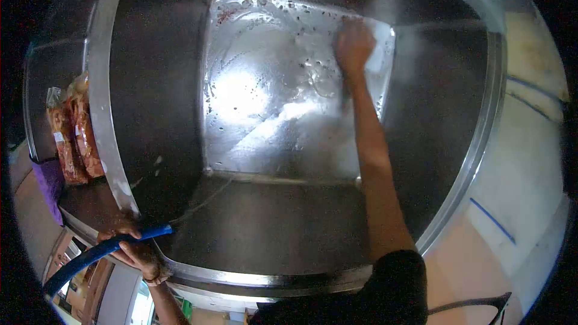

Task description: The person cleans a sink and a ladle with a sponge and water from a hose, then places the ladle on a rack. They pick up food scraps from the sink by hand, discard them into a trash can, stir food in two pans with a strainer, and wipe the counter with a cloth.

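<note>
A blue hose (108, 247) lies in the grip of my left hand (141, 254) at the near left corner of a deep metal basin (289, 235). From the hose's tip, a thin stream of water (208, 204) runs down into the basin. My right arm reaches far inside, and my right hand (354, 43) is low over the wet basin floor (265, 54), close to its far right corner. Motion smears its fingers, so I cannot tell what they hold. Small dark and reddish bits (226, 15) dot the floor along its far edge.
Left of the basin's divider (111, 84), packs of reddish food in clear plastic (75, 132) stand in a second compartment. A purple cloth (49, 183) drapes over its rim. To the right is a pale surface (524, 162) with a thin blue strip (492, 221).
</note>
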